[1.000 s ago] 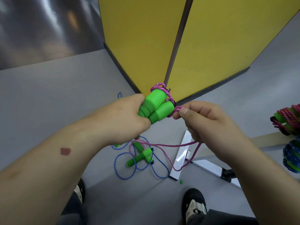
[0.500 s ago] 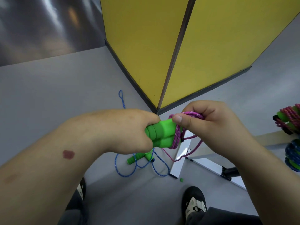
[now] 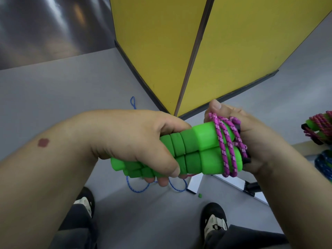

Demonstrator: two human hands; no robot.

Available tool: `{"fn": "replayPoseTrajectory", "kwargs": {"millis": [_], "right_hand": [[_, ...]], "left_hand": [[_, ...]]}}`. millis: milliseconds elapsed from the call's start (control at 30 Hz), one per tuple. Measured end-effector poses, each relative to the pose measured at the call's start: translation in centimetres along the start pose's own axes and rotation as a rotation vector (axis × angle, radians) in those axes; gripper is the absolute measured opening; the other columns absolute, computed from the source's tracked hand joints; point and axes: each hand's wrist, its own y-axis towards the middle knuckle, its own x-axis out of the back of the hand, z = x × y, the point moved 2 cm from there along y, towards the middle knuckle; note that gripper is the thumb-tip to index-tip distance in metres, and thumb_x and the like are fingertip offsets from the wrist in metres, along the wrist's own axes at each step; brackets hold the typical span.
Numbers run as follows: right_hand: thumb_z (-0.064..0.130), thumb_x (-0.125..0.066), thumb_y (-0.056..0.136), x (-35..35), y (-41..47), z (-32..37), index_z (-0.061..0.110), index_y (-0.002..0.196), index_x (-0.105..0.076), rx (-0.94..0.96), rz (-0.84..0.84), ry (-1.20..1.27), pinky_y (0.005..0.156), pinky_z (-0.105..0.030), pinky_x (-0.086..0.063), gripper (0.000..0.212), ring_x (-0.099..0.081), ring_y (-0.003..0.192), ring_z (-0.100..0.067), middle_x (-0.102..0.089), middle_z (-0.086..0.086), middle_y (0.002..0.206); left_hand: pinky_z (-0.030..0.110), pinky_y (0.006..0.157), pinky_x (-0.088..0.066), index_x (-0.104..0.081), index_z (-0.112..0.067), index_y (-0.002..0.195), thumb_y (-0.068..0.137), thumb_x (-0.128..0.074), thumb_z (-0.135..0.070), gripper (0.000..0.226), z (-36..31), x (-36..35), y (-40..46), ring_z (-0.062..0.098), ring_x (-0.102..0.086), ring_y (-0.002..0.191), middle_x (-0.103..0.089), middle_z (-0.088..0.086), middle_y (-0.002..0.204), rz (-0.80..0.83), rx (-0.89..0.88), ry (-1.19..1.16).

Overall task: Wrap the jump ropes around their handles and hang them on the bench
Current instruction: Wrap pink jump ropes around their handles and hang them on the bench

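Note:
My left hand (image 3: 140,141) grips two green jump-rope handles (image 3: 195,153) held side by side, close to the camera. A pink rope (image 3: 228,150) is wound in a few turns around their right ends. My right hand (image 3: 255,139) holds those ends with the pink rope running under its thumb and fingers. On the floor below lies a blue rope (image 3: 138,187), mostly hidden behind my left hand. At the right edge, a wrapped pink rope bundle (image 3: 319,126) and a wrapped blue bundle (image 3: 325,164) hang on the bench (image 3: 305,146).
A yellow partition (image 3: 197,47) with a dark base stands straight ahead. White bench legs (image 3: 231,186) reach across the grey floor at the lower right. My two shoes (image 3: 213,220) stand at the bottom. A small green piece (image 3: 199,195) lies on the floor.
Both hands came closer to the camera with the handles. The loose pink loop that hung below has been taken up into turns around the handle ends.

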Motion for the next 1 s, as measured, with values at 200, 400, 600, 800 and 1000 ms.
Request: {"fn": "replayPoseTrajectory", "kwargs": {"millis": [200, 400, 600, 800, 1000], "right_hand": [[0.005, -0.053, 0.091, 1.2, 0.6, -1.4, 0.002, 0.082, -0.054, -0.088, -0.069, 0.166, 0.041, -0.023, -0.041, 0.009, -0.042, 0.042, -0.014, -0.046, -0.007, 0.059], [0.015, -0.046, 0.101, -0.1, 0.6, -0.6, 0.022, 0.057, -0.049, -0.050, -0.142, -0.099, 0.044, -0.024, -0.011, 0.045, -0.014, 0.046, -0.008, -0.024, 0.004, 0.056], [0.029, -0.049, 0.104, -0.5, 0.4, -1.0, 0.013, 0.080, -0.064, -0.006, -0.217, -0.293, 0.046, -0.026, -0.014, 0.032, -0.015, 0.049, -0.014, -0.028, 0.000, 0.057], [0.033, -0.057, 0.100, -0.7, 0.1, -0.8, 0.020, 0.082, -0.072, 0.134, -0.257, -0.607, 0.047, -0.026, -0.028, 0.027, -0.030, 0.050, -0.014, -0.038, 0.005, 0.058], [0.037, -0.055, 0.091, -0.9, -0.4, -0.1, 0.019, 0.087, -0.075, 0.247, -0.210, -0.629, 0.050, -0.030, -0.027, 0.027, -0.031, 0.053, -0.016, -0.037, 0.001, 0.059]], "left_hand": [[0.041, 0.070, -0.056, -0.066, -0.009, 0.112, 0.078, -0.065, 0.007, 0.037, 0.0, 0.3, 0.2, 0.032, -0.073, 0.078, -0.074, 0.023, 0.104, -0.049, -0.166, -0.255], [0.040, 0.066, -0.062, -0.062, -0.007, 0.120, 0.075, -0.067, 0.000, 0.046, 0.6, 1.3, 0.9, 0.033, -0.077, 0.083, -0.078, 0.016, 0.102, -0.342, -0.169, -0.350], [0.041, 0.066, -0.063, -0.068, -0.009, 0.104, 0.070, -0.074, -0.003, 0.035, 1.4, 2.2, 1.2, 0.035, -0.077, 0.081, -0.075, 0.017, 0.084, -0.656, -0.096, -0.359], [0.031, 0.049, -0.052, -0.073, -0.027, 0.090, 0.078, -0.076, -0.007, 0.024, 1.7, 2.7, 1.1, 0.024, -0.069, 0.060, -0.077, 0.010, 0.076, -0.779, 0.025, -0.074], [0.033, 0.056, -0.047, -0.072, -0.030, 0.093, 0.080, -0.070, -0.016, 0.020, 1.8, 2.4, 1.2, 0.013, -0.057, 0.057, -0.068, 0.002, 0.076, -0.765, 0.079, 0.269]]}}
